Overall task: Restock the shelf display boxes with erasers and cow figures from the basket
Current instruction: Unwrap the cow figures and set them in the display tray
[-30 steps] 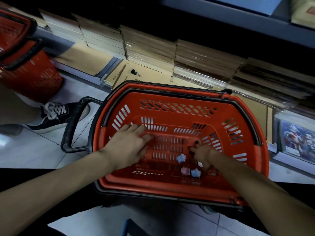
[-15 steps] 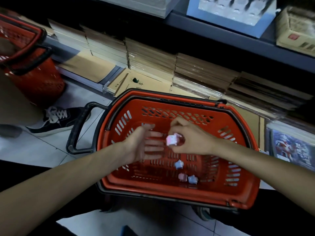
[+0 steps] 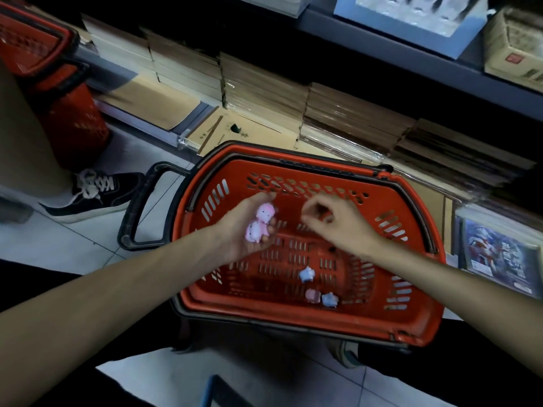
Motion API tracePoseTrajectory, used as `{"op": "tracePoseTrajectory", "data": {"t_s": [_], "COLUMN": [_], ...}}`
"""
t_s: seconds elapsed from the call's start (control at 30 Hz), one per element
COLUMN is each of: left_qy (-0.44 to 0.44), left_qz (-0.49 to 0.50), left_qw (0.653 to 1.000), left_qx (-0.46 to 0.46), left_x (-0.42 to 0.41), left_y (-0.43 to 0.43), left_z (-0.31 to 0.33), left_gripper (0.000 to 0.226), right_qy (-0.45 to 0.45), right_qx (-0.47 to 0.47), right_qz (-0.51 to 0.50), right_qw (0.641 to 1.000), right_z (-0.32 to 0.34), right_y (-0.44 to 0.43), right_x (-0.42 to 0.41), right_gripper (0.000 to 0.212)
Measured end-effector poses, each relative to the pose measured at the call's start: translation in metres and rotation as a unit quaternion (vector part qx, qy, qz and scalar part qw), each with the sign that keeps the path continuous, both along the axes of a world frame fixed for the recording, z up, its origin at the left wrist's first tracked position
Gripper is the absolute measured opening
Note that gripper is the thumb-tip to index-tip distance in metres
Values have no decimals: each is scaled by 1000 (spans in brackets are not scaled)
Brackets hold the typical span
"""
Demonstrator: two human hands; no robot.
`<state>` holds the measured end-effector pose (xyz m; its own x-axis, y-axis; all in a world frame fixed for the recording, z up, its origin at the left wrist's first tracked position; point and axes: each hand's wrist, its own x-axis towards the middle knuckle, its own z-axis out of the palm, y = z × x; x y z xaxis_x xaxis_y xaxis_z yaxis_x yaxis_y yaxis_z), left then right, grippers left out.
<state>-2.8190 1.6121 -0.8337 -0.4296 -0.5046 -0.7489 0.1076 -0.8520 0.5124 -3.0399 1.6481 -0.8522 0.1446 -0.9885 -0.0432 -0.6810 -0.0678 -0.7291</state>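
A red plastic basket [image 3: 296, 314] stands on the floor below me. My left hand [image 3: 235, 230] hovers over its left half, palm up, cupping two pink cow figures [image 3: 260, 226]. My right hand [image 3: 338, 221] hangs over the basket's middle, just right of the left hand, fingers curled and apart with nothing seen in them. Three small figures lie on the basket floor: a pale blue one [image 3: 306, 274], a pink one [image 3: 312, 295] and a second blue one [image 3: 329, 299] side by side.
Stacks of brown kraft notebooks [image 3: 264, 92] fill the lowest shelf behind the basket. A light blue display box [image 3: 411, 22] and a cardboard box [image 3: 514, 45] sit on the shelf above. Another person's black sneaker [image 3: 91, 192] and a second red basket [image 3: 44, 74] are at left.
My right hand picked a pink figure from the basket floor, carried it up and released it into my left palm. My left hand turned palm up and now holds two figures.
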Motion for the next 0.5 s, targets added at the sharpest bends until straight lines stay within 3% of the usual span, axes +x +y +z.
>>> {"op": "tracePoseTrajectory", "data": {"t_s": [0.07,0.2,0.4,0.47,0.5], "left_qy": [-13,-22,-24,-29,-36], "left_qz": [-13,-42,-35,-30,-26], "left_qw": [1000,999,999,999,999], "left_qx": [-9,-23,-12,-1,4], "left_x": [3,6,4,4,4], "left_y": [1,3,2,0,-1], "left_z": [-3,-12,-16,-16,-16], "left_gripper": [34,43,42,44,44], "right_qy": [132,347,429,485,499], "right_qx": [103,225,200,185,172], "right_qz": [72,251,426,474,481], "right_qw": [983,875,771,711,700], "right_z": [-43,-112,-174,-185,-191], "right_y": [5,24,36,39,40], "right_x": [-16,-23,-21,-16,-16], "right_gripper": [15,23,24,32,37]}}
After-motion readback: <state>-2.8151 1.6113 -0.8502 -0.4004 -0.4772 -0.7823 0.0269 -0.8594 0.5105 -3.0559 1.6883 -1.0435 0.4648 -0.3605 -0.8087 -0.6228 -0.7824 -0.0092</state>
